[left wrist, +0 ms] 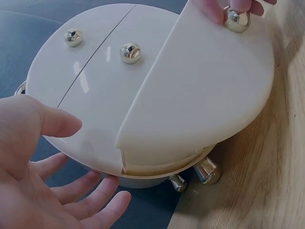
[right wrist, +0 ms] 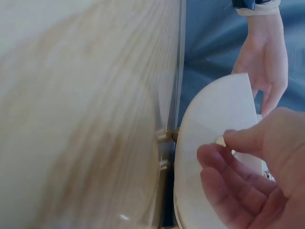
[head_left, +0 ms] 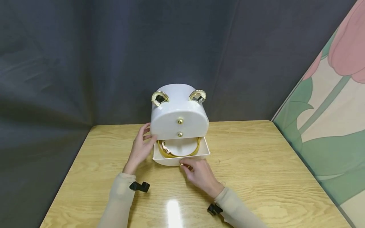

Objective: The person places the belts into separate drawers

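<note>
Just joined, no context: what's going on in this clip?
A person sits at a wooden table with a white, round-topped jewelry box that has gold knobs. The right hand pinches the gold knob of the bottom drawer, which stands pulled out. The left hand rests against the box's left side, fingers relaxed. Inside the open drawer lies a gold bangle and what looks like a smaller bracelet. The two upper drawers are closed.

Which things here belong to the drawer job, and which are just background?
In use:
white rounded jewellery box
open bottom drawer
its round gold knob, pinched by right hand
left hand, touching box
gold bangle

Background:
wooden table
tulip panel
</note>
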The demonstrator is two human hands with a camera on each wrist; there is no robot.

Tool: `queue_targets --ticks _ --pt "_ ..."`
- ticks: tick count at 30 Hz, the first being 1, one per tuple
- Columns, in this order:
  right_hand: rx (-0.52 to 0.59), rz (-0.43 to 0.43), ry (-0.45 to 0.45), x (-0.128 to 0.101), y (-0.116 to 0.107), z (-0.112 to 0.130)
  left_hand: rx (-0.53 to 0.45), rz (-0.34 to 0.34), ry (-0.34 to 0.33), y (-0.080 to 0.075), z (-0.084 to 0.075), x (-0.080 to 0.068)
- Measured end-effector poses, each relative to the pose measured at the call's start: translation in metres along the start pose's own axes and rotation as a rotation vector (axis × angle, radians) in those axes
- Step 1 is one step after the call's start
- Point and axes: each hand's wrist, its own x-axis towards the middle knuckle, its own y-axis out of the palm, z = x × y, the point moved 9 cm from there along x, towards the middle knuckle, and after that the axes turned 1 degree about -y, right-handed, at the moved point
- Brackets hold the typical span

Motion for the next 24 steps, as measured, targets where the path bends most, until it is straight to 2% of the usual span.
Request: queue_targets --ticks 7,14,24 --pt "0.018 -0.024 0.038 0.002 0.009 0.001 0.015 -0.014 -0.019 -0.003 0.005 -0.010" --pt "0.015 -0.048 0.075 0.016 0.008 -0.005 0.008 -0.012 -0.009 -0.001 0.002 -0.008" --pt "0.136 -0.079 0.209 0.030 0.010 -0.029 0.003 0.001 -0.015 0.005 0.002 -0.002"
